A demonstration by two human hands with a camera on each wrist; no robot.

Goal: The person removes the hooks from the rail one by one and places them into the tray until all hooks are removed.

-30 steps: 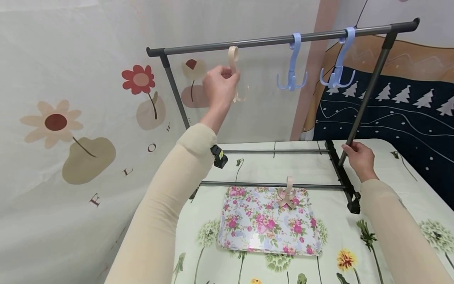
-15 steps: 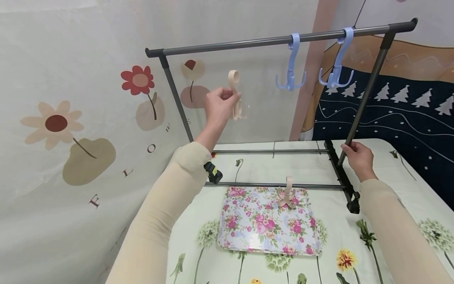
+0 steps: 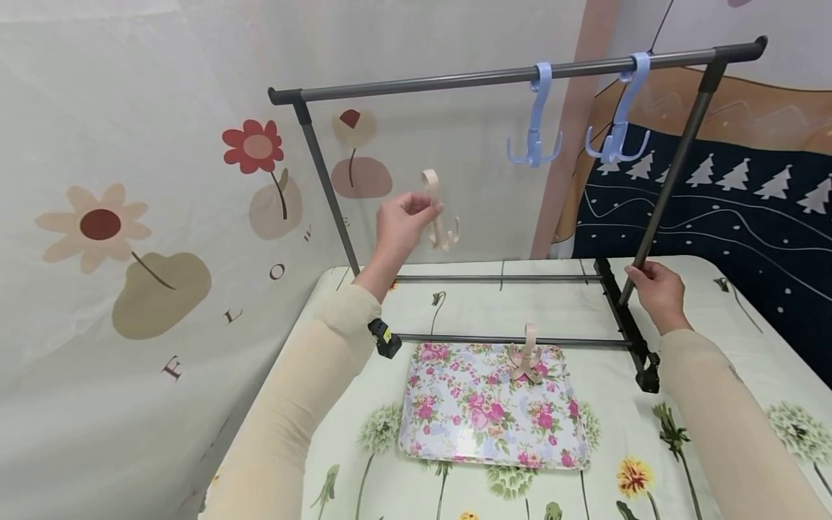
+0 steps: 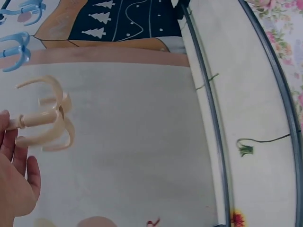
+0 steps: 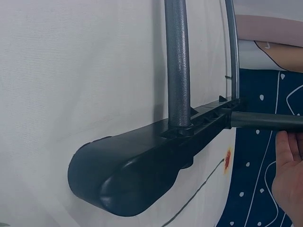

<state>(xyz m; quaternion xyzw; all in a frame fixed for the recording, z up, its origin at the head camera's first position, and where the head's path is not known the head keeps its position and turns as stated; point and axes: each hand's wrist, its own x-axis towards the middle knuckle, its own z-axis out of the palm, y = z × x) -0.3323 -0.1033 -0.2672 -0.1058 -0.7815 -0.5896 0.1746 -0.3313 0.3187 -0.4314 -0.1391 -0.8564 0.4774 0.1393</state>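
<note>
My left hand [image 3: 404,222] pinches the shank of a beige multi-prong hook [image 3: 440,235] in mid-air, below the rack's top bar [image 3: 416,84] and apart from it. In the left wrist view the curved prongs of this beige hook [image 4: 47,118] point back toward the fingers. Low on the rack's right upright [image 3: 669,173], my right hand [image 3: 659,295] grips the grey tube just above the black foot. Two blue hooks, one [image 3: 536,115] nearer the middle and another [image 3: 620,108] farther right, hang from the top bar.
A second beige hook [image 3: 526,361] lies on a floral tray [image 3: 481,412] in front of the rack's lower bar [image 3: 468,338]. The black right foot [image 3: 627,325] rests on the flower-print tablecloth [image 3: 728,375]. A printed curtain [image 3: 162,72] hangs at the left.
The left hand has come down from the top bar with the beige hook, whose curled end was just by the bar. The right hand has kept its place on the upright.
</note>
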